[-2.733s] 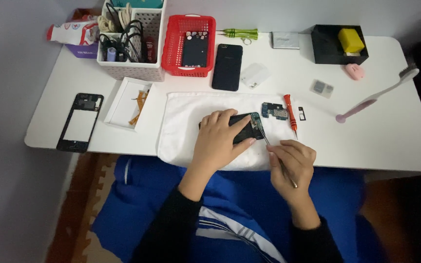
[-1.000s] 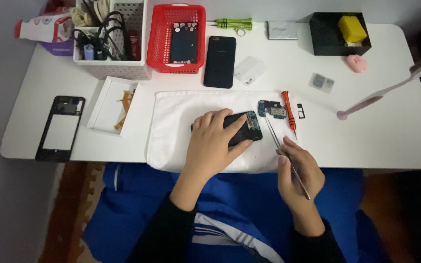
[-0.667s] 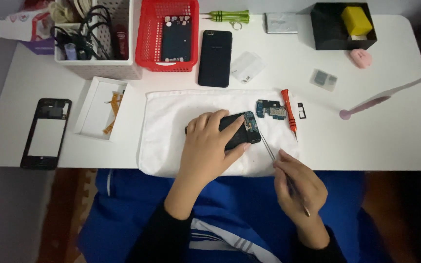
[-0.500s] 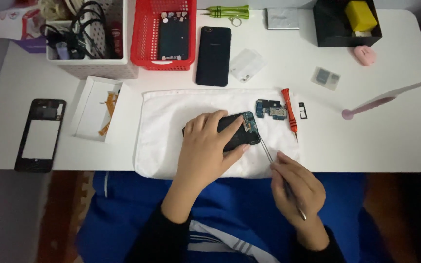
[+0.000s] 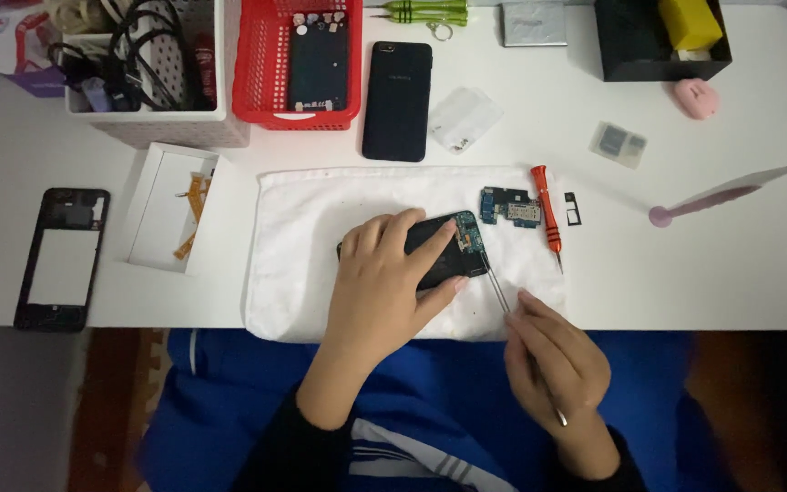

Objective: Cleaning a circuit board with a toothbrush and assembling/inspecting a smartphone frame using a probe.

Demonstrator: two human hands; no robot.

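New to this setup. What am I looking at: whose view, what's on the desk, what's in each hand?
One camera, worn on a person's head, looks down at their own bare hands over a white table. The left hand presses an opened phone onto a white cloth. The right hand holds thin metal tweezers, tip at the phone's edge. Nearby lie a small circuit board, an orange screwdriver, a black phone, a red basket and an empty phone frame.

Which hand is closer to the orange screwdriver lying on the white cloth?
Right. The right hand with the thin metal tweezers sits just below the orange screwdriver. The left hand rests on the opened black phone, farther to its left.
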